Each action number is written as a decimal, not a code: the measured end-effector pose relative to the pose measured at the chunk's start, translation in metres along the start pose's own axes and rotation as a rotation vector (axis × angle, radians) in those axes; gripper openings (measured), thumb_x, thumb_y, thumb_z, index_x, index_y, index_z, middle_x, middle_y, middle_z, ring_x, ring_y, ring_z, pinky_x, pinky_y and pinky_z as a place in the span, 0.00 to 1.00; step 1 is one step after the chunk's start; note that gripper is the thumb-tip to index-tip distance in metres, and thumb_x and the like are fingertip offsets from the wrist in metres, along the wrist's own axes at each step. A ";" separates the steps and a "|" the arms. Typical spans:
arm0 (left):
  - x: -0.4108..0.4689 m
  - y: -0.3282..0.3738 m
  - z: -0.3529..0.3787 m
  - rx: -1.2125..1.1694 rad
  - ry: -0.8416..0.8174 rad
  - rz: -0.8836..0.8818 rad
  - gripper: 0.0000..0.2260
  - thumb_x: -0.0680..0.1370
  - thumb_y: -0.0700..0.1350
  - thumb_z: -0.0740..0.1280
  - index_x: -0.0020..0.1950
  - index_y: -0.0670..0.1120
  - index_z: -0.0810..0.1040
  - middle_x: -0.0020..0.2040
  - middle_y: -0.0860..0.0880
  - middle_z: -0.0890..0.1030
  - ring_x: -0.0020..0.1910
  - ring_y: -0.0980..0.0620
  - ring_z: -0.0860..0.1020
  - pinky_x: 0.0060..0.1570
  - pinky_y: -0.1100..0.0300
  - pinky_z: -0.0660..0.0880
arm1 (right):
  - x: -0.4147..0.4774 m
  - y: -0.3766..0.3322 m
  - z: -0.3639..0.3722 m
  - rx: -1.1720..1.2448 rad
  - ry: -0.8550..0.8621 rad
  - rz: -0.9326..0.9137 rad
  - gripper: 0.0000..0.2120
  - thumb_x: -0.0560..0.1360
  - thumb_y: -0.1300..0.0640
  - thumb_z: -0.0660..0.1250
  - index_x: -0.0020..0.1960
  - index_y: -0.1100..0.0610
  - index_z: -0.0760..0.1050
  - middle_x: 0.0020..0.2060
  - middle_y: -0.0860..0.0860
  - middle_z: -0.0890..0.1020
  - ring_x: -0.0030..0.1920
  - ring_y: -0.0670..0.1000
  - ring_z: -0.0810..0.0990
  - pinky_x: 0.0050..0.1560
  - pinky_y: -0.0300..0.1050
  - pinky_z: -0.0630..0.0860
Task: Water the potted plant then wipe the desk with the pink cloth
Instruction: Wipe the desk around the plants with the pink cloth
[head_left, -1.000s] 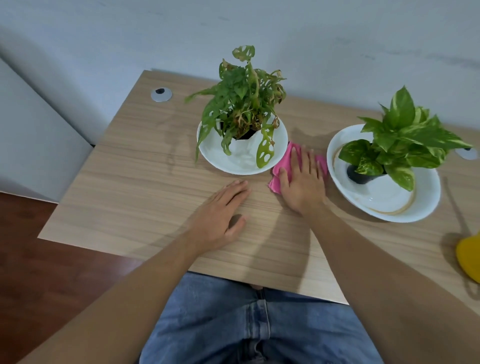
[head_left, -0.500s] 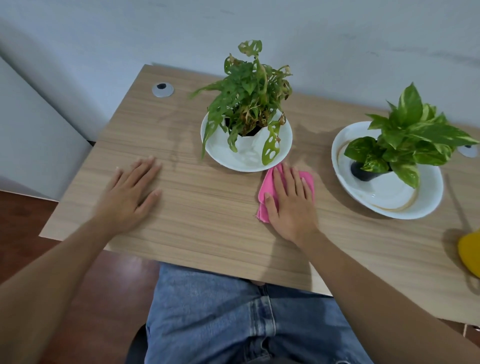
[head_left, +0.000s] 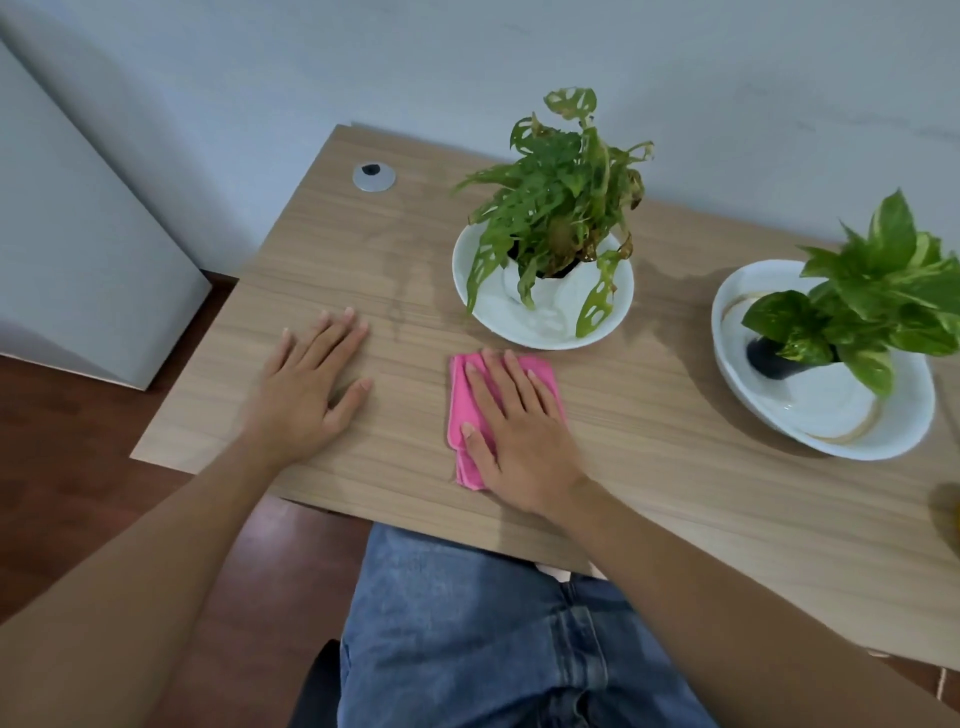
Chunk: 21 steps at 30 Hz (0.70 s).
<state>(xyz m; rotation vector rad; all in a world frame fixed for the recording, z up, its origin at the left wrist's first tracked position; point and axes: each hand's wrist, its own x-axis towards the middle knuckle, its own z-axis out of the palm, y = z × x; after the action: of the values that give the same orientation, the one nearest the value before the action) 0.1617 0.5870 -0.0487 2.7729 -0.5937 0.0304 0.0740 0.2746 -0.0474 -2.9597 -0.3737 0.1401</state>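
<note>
My right hand lies flat on the folded pink cloth and presses it onto the wooden desk, just in front of a white dish. That dish holds a potted plant with holed leaves in a white pot. My left hand rests palm down on the desk to the left, fingers spread, holding nothing. A faint wet streak shows on the wood behind it.
A second leafy plant in a dark pot sits in a white dish at the right. A yellow object peeks in at the right edge. A cable grommet is at the back left, with a grey cabinet beside the desk.
My right hand slid the pink cloth left and toward me, from between the two dishes to the front of the middle dish. My left hand moved left across the desk.
</note>
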 end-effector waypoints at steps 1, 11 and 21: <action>0.000 0.000 0.001 -0.004 0.001 0.000 0.32 0.87 0.66 0.53 0.91 0.60 0.54 0.91 0.61 0.51 0.91 0.56 0.49 0.89 0.39 0.50 | 0.009 -0.006 -0.001 0.007 -0.002 -0.026 0.35 0.89 0.38 0.45 0.90 0.52 0.40 0.90 0.52 0.43 0.89 0.55 0.39 0.87 0.59 0.45; 0.002 -0.008 0.003 -0.058 0.036 -0.005 0.30 0.88 0.61 0.54 0.90 0.56 0.60 0.91 0.59 0.56 0.90 0.58 0.51 0.89 0.41 0.51 | 0.129 -0.062 -0.003 0.073 -0.010 -0.055 0.35 0.88 0.38 0.47 0.90 0.51 0.46 0.90 0.53 0.49 0.89 0.56 0.45 0.87 0.57 0.42; 0.000 -0.006 0.001 -0.040 0.036 -0.022 0.31 0.87 0.61 0.56 0.90 0.56 0.60 0.90 0.59 0.57 0.90 0.57 0.52 0.89 0.43 0.50 | 0.102 -0.048 0.002 0.073 0.034 -0.063 0.35 0.88 0.37 0.47 0.90 0.50 0.48 0.90 0.51 0.51 0.89 0.54 0.46 0.87 0.57 0.44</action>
<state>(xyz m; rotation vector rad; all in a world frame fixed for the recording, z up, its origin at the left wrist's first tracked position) 0.1641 0.5919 -0.0516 2.7342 -0.5490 0.0625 0.1604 0.3462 -0.0486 -2.8704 -0.4474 0.0943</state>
